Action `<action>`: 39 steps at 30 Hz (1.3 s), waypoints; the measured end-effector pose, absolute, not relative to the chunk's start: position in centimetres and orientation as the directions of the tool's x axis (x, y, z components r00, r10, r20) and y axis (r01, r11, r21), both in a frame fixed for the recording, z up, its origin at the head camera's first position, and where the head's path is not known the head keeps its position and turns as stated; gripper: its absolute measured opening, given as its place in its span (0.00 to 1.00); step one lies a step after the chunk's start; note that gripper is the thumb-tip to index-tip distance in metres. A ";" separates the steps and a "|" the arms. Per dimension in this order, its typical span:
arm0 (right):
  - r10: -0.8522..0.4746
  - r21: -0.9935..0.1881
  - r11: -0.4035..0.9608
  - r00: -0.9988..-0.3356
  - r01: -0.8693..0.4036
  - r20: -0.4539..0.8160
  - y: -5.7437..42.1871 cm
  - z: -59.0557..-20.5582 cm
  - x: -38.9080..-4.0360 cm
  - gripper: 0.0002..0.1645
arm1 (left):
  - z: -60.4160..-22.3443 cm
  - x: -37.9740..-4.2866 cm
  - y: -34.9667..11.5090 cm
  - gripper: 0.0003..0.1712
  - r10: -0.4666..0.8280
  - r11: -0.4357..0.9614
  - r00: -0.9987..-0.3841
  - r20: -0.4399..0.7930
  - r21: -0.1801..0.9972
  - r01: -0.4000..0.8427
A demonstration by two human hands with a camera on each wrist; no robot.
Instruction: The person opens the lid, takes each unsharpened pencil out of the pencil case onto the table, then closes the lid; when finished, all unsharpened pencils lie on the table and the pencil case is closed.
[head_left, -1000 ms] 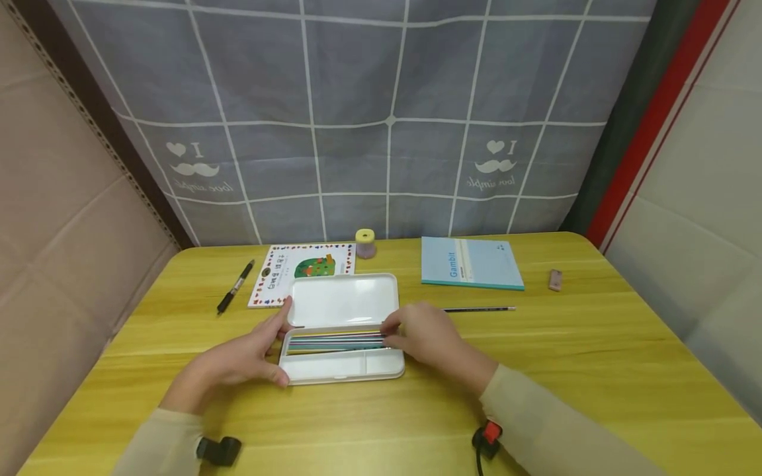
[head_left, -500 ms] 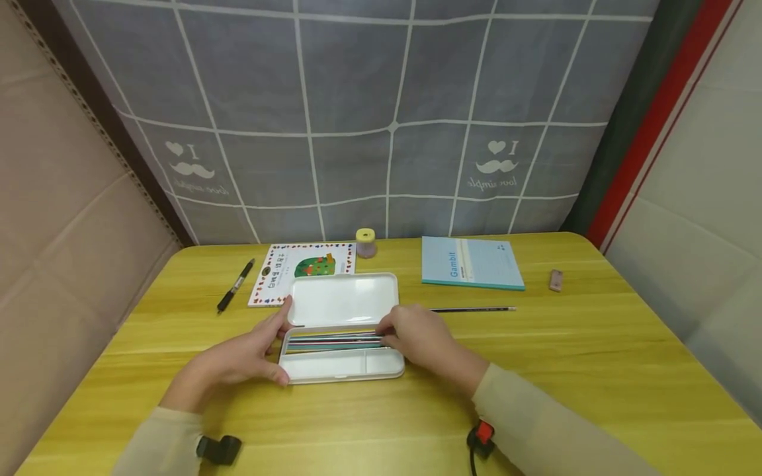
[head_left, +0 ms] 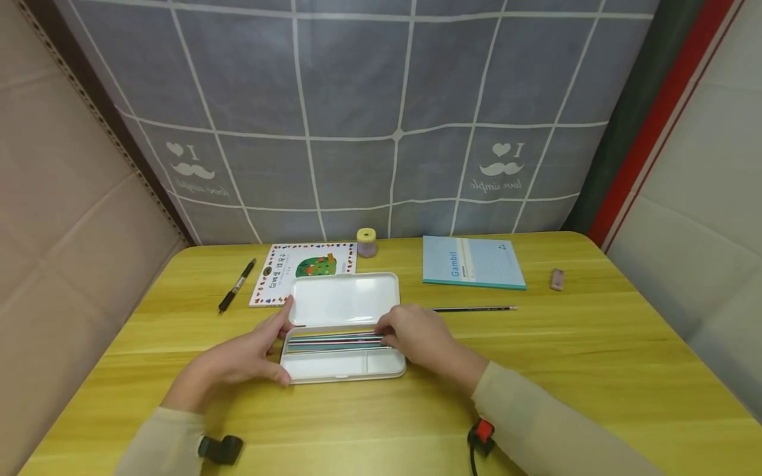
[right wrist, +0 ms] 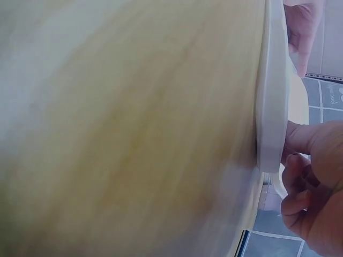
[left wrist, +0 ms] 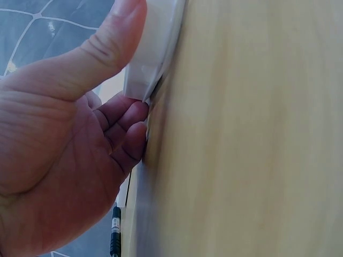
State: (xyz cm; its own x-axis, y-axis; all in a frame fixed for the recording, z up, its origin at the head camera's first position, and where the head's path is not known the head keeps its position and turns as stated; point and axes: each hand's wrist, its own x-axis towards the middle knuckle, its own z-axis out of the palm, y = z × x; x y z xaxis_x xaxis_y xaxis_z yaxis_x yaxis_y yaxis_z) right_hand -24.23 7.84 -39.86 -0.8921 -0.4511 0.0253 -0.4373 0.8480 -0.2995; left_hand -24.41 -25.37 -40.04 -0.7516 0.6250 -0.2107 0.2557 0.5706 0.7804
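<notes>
A white pencil case point(head_left: 324, 365) lies with its lid raised, several coloured pencils point(head_left: 335, 342) side by side in its rear compartment. My left hand point(head_left: 247, 350) grips the case's left end, thumb at the front corner and fingers behind; the left wrist view shows this thumb on the case wall point(left wrist: 161, 43). At the right end, my right hand point(head_left: 424, 336) reaches into the rear compartment, thumb and forefinger pinching at the pencils' ends. In the right wrist view the case's wall point(right wrist: 272, 107) hides those fingertips, and the other fingers are curled.
Behind the case lie a picture booklet point(head_left: 270, 277) and a yellow-topped jar-like item point(head_left: 366, 243). A black pen point(head_left: 237, 285) lies left. To the right are a blue notebook point(head_left: 473, 262), a dark pencil point(head_left: 476, 309) and a small eraser point(head_left: 557, 279).
My right hand has shifted slightly left along the pencils, uncovering the case's right end a little, then stayed there. The pencils' arrangement differs slightly. My left hand keeps its hold.
</notes>
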 end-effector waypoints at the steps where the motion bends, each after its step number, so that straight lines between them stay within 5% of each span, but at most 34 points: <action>1: -0.452 -0.295 0.849 -0.892 -0.438 0.022 7.8 -39.8 -24.2 0.10 | -40.0 -24.4 -25.4 0.81 0.623 0.573 -0.753 -0.213 0.779 0.254; 24: -0.555 -0.388 0.774 -0.831 -0.500 -0.034 8.7 -39.2 -23.7 0.12 | -39.9 -24.5 -25.4 0.81 0.623 0.589 -0.752 -0.214 0.761 0.271; 39: -0.440 -0.561 0.739 -0.898 -0.373 0.018 8.4 -39.4 -23.3 0.05 | -39.9 -24.6 -25.4 0.81 0.622 0.586 -0.751 -0.221 0.767 0.260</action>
State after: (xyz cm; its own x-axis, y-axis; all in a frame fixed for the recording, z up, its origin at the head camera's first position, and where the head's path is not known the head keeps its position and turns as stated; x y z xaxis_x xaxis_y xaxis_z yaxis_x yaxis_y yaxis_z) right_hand -23.26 8.42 -39.43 -0.8977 -0.4403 0.0175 -0.3733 0.7387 -0.5613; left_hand -24.56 -25.40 -39.90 -0.7511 0.6221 -0.2210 0.2597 0.5862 0.7674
